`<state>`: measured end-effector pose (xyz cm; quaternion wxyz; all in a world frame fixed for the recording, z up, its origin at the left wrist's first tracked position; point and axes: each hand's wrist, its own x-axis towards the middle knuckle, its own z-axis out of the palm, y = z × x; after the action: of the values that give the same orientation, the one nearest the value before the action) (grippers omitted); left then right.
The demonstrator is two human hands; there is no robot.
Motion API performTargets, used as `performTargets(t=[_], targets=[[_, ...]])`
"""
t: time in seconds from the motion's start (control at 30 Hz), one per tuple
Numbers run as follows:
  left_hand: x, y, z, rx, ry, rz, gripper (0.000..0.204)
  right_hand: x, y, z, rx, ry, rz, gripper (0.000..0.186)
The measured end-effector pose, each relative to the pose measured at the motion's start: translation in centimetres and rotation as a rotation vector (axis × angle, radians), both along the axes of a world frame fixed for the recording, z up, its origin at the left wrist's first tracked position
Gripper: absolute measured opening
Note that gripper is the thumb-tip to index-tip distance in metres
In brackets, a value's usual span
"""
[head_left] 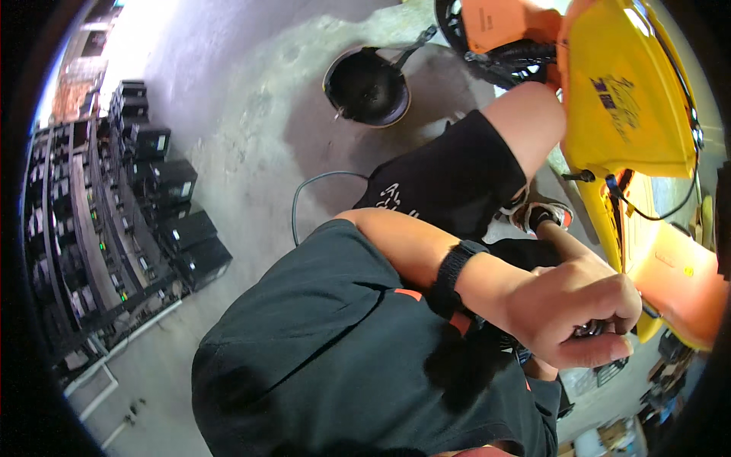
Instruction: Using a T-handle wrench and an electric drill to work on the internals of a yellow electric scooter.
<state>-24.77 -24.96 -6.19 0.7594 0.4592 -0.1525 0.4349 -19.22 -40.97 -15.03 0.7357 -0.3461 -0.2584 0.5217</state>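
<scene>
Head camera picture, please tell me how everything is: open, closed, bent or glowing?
Left hand: closed around a small dark thing, mostly hidden.
Black wristband: strapped on.
Black round container: open side up; its inside is too dark to judge.
Grey cable: bent in a curve.
Green lights on the rack: glowing.

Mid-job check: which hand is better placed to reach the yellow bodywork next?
Left, probably: the left hand reaches across toward the yellow bodywork, though it is closed around a small shiny object. The right hand cannot be made out.
</scene>
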Motion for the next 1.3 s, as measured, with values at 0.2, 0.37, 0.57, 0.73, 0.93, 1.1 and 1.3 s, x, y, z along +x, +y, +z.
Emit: performTargets(t=[0.2, 0.37, 0.57, 0.73, 0.93, 1.1, 1.3], targets=[[-0.8, 1.7, -1.7, -0.008, -0.027, -0.136, 0.015, 0.6, 0.5, 0.7, -0.074, -0.051, 0.034, 0.047], [-1.9, 4.9, -2.6, -0.018, 0.06, -0.19, 0.021, 1.2, 1.4, 0.7, -0.083, -0.094, 0.023, 0.049], [-2.8, 9.4, -0.5, -0.057, -0.023, -0.028, 0.024, 1.6, 2.6, -0.4, -0.102, -0.133, -0.082, 0.051], [-3.8, 17.7, -3.6, -0.167, 0.492, 0.019, 0.027, 2.5, 2.0, -1.1, -0.088, -0.027, -0.409, 0.064], [-9.4, 28.4, -20.7, -0.358, 1.267, 0.065, 0.022, 4.1, -0.3, 1.3, -0.22, -0.114, -0.692, 0.061], [-14.4, 36.5, -35.1, 0.87, 1.874, 0.117, 0.021, 4.6, -3.2, 3.5, -0.384, -0.258, -0.926, 0.058], [-13.1, 39.0, -46.1, 2.133, 1.72, 0.268, 0.028, 4.5, -5.1, 2.5, -0.237, -0.067, -1.126, 0.048]])
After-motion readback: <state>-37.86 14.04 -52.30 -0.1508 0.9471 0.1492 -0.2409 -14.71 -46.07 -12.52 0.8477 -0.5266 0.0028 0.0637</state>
